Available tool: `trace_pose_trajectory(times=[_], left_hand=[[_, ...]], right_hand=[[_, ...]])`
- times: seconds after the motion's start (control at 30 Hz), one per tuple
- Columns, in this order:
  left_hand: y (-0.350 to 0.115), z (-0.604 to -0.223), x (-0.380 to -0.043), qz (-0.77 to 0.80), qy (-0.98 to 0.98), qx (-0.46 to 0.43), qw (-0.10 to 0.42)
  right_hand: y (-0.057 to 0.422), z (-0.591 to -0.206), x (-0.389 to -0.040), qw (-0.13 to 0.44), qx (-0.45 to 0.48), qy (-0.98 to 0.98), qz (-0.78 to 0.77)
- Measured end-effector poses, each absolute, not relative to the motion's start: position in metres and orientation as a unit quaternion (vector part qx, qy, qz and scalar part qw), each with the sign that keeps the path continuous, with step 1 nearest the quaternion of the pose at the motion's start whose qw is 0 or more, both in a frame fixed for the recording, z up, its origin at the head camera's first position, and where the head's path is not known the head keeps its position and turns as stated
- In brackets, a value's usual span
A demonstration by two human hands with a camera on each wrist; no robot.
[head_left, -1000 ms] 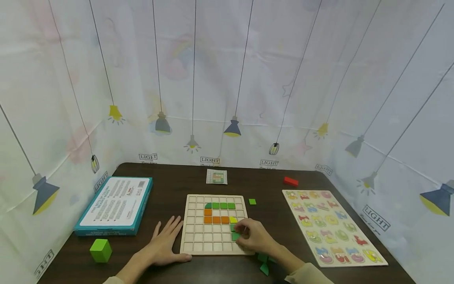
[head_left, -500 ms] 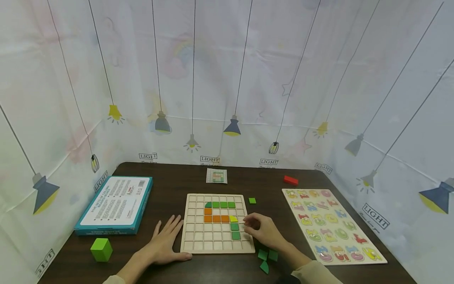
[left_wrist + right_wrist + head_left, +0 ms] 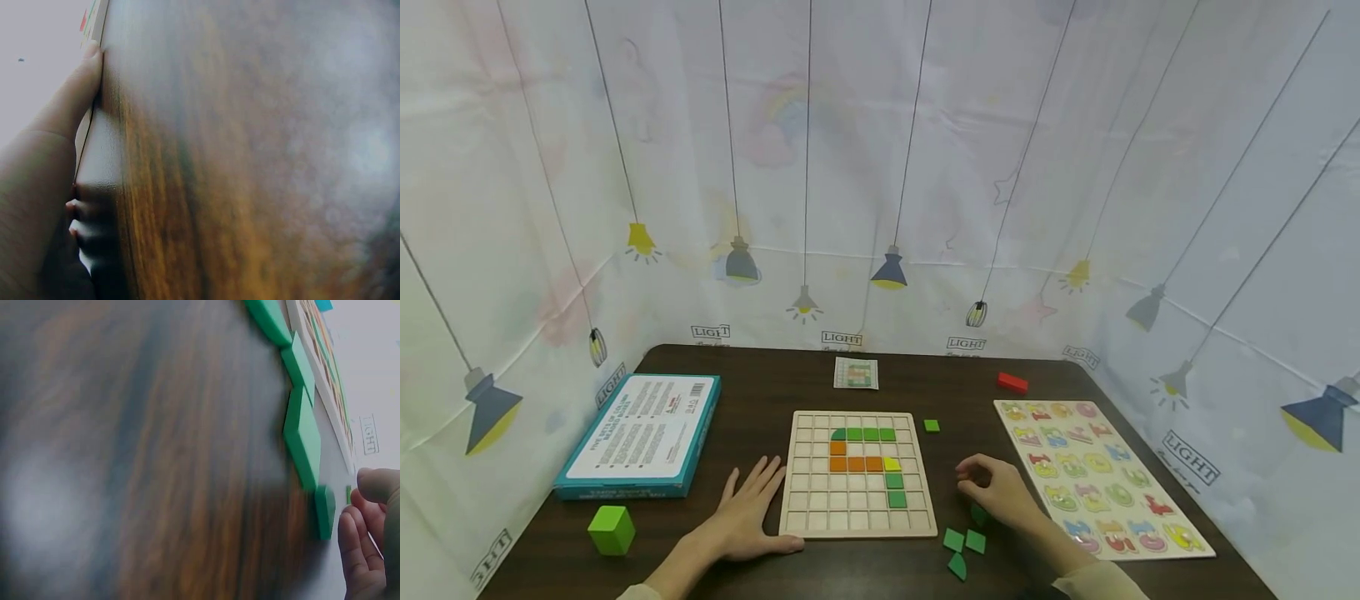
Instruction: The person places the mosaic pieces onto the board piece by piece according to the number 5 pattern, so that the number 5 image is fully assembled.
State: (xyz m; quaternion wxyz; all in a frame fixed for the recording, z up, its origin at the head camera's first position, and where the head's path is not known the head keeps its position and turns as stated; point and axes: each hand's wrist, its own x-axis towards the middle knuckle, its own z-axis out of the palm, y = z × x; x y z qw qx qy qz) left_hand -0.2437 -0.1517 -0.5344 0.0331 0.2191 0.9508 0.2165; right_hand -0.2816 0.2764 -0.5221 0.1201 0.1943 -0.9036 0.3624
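Note:
A wooden grid board [image 3: 838, 522] lies in the middle of the table, with green, orange and yellow tiles [image 3: 856, 464] set in its squares. My left hand [image 3: 747, 518] rests flat at the board's left side, fingers spread, thumb at its near left corner; the left wrist view shows the thumb [image 3: 87, 69] against the board's edge. To the right of the board, my right hand [image 3: 1000, 493] hovers with bent fingers and nothing between them. Below it lie loose green pieces [image 3: 953, 540], one of them a rounded green piece [image 3: 324, 511] partly under the hand.
A pattern card [image 3: 856, 374] lies behind the board. A single green tile [image 3: 932, 426] is off its right side, and a red block [image 3: 1012, 382] is farther back. On the right is an animal puzzle board [image 3: 1105, 479]; on the left, a blue box [image 3: 636, 433] and a green cube [image 3: 612, 530].
My right hand has left the green tiles on the board and moved right, over the table beside the loose green pieces. The left hand has stayed in place.

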Motion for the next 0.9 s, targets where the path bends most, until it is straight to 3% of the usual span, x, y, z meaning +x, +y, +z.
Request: trace_pose_trajectory(times=[0.17,0.6,0.9], left_hand=[[-0.153,-0.536,-0.245,0.218,0.950,0.219,0.030],[-0.151,-0.531,-0.243,0.223,0.949,0.220,0.033],[-0.151,-0.531,-0.242,0.226,0.948,0.222,0.033]], right_hand=[[0.287,-0.519,-0.273,0.115,0.195,-0.908,0.352],[0.294,-0.509,-0.251,0.026,0.217,-0.909,0.354],[0.292,-0.512,-0.252,0.017,0.248,-0.906,0.343]])
